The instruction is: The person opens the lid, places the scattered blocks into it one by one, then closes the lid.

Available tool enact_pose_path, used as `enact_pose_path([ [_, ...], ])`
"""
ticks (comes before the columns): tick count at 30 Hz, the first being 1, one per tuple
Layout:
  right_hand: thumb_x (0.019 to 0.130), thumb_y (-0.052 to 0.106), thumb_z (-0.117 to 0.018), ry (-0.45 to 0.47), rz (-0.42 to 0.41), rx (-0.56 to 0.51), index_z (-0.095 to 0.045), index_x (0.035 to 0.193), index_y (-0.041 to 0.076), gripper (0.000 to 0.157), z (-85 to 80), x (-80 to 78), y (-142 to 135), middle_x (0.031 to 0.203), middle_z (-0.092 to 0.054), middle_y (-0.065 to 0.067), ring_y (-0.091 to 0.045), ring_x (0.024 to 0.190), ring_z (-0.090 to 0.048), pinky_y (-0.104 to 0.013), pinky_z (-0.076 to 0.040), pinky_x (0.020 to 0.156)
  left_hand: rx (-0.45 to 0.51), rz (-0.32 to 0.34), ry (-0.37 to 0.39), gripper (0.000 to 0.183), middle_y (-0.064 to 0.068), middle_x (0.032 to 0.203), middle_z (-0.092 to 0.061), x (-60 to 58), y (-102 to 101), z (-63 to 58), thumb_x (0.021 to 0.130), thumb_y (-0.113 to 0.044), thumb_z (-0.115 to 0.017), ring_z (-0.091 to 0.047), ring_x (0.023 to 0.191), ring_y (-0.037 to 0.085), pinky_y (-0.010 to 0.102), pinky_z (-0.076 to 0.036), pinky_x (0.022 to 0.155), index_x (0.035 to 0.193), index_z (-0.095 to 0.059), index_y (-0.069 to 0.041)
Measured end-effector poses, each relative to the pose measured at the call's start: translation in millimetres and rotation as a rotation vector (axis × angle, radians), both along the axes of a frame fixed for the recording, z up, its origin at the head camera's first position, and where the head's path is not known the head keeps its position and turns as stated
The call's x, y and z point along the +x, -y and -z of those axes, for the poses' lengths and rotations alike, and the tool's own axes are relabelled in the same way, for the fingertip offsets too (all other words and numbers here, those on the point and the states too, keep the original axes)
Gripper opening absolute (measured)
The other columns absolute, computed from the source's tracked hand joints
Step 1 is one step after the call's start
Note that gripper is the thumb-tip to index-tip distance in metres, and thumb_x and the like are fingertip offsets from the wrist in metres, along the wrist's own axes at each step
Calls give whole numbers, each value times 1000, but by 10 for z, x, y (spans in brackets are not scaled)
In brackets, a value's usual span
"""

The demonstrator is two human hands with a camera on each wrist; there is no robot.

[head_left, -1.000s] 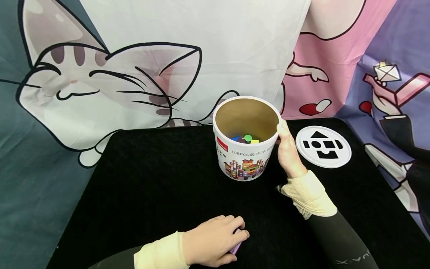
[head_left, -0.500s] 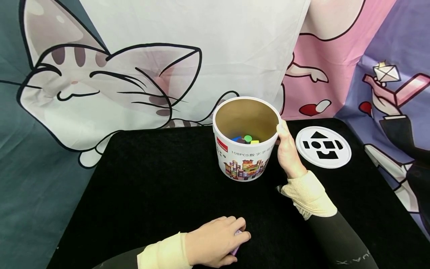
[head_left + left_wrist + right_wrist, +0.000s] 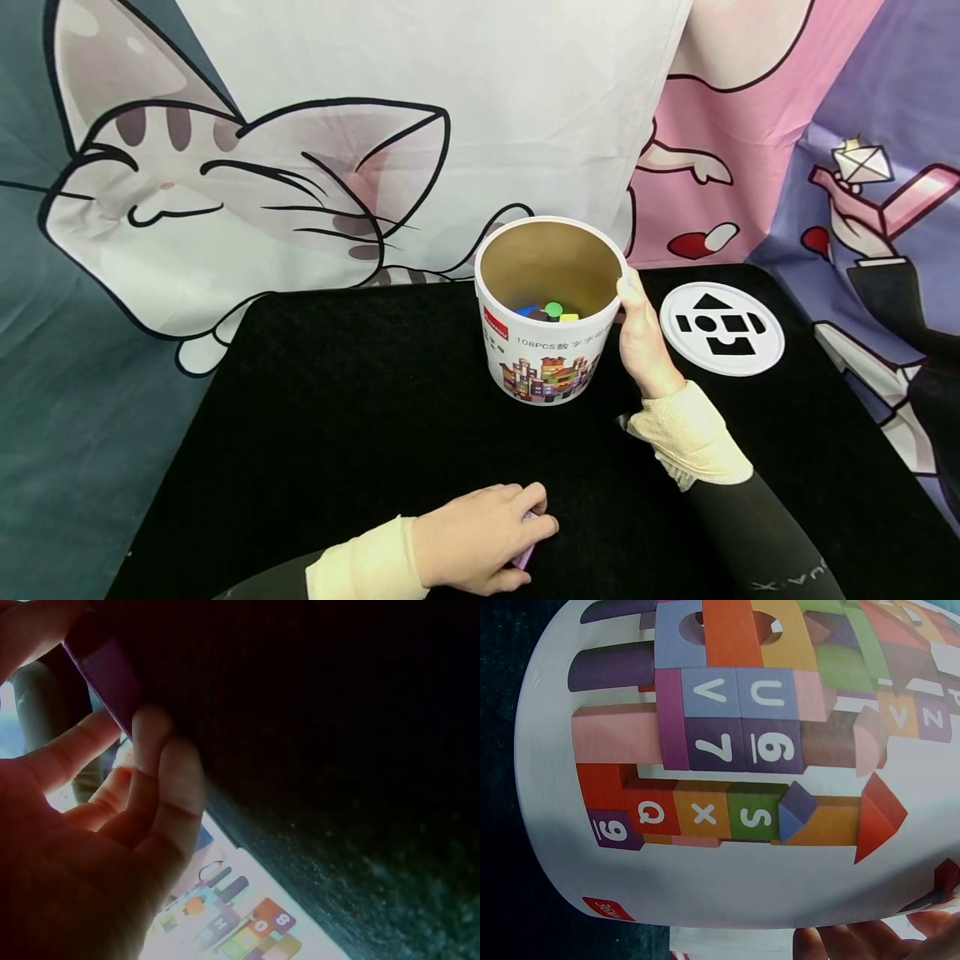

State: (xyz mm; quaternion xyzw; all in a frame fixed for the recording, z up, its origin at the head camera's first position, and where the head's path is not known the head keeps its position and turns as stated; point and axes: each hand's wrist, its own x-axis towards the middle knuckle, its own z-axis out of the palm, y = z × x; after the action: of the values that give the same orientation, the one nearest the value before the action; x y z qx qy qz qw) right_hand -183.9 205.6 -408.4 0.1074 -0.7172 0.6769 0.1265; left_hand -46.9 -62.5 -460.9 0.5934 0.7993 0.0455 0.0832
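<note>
A purple block (image 3: 527, 546) is pinched between the thumb and fingers of my left hand (image 3: 480, 540), low over the black cloth near the front. The left wrist view shows the same purple block (image 3: 112, 675) as a dark flat piece at the fingertips. My right hand (image 3: 647, 342) grips the right rim of a white bucket (image 3: 551, 362), thumb over the edge. Inside the bucket lie several blocks, among them a green round block (image 3: 553, 309) and a yellow block (image 3: 569, 317). Printed coloured blocks cover the bucket's wall (image 3: 727, 885) in the right wrist view.
A white round lid (image 3: 723, 358) with shaped cutouts lies on the black cloth (image 3: 360, 400), right of the bucket. Behind the table hangs a cartoon-printed curtain (image 3: 465, 50), close to the bucket's back.
My left hand, with the purple block in it, has shifted very slightly to the right. The right hand and the bucket stay in place.
</note>
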Motion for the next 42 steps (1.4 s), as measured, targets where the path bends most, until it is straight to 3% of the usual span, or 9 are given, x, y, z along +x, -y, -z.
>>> enact_pose_path([
  [3,107,36,-28,8,2,7,-35,162,15,59,1,1,-3,162,-38,-6,-25,140,-37,-38,-33,108,25,-11,21,48,-8,119,-50,-7,18,-18,90,-50,-75,-48,87,-3,10,-45,79,129,-57,-29],
  [9,108,32,-27,-23,16,33,-36,160,8,59,-1,-5,-9,161,-39,-12,-22,142,-35,-37,-23,120,66,-36,35,38,-8,120,-50,-55,47,-97,93,-49,-72,-49,88,-3,9,-44,78,123,-60,-30],
  [16,107,36,-26,20,22,37,-35,161,14,59,-3,20,-8,160,-40,-9,-28,138,-38,-39,-35,105,113,-73,44,40,-6,122,-49,-129,72,-206,93,-47,-72,-51,90,-1,11,-47,80,126,-62,-26],
  [20,107,36,-27,7,19,37,-35,161,13,59,2,20,-12,161,-39,-9,-26,140,-37,-38,-32,110,160,-85,21,43,-5,124,-49,-177,59,-278,93,-45,-72,-54,94,1,14,-50,85,129,-62,-24],
  [26,108,34,-27,-30,17,25,-35,160,8,59,4,16,-15,160,-39,-14,-24,142,-35,-35,-24,118,290,-89,-62,46,-4,125,-48,-275,-5,-475,90,-40,-75,-54,99,4,17,-51,89,130,-61,-21],
  [32,107,36,-28,6,23,8,-38,159,10,59,6,24,-1,156,-42,-14,-32,135,-39,-36,-35,103,421,-107,-134,45,0,126,-52,-409,-64,-730,89,-37,-73,-58,101,8,22,-52,92,129,-62,-17],
  [42,108,32,-28,-47,24,42,-37,158,4,59,4,6,-4,157,-41,-17,-24,140,-36,-33,-24,118,614,-147,-199,51,8,134,-55,-642,-50,-1122,89,-30,-76,-60,107,13,28,-52,98,134,-63,-10],
])
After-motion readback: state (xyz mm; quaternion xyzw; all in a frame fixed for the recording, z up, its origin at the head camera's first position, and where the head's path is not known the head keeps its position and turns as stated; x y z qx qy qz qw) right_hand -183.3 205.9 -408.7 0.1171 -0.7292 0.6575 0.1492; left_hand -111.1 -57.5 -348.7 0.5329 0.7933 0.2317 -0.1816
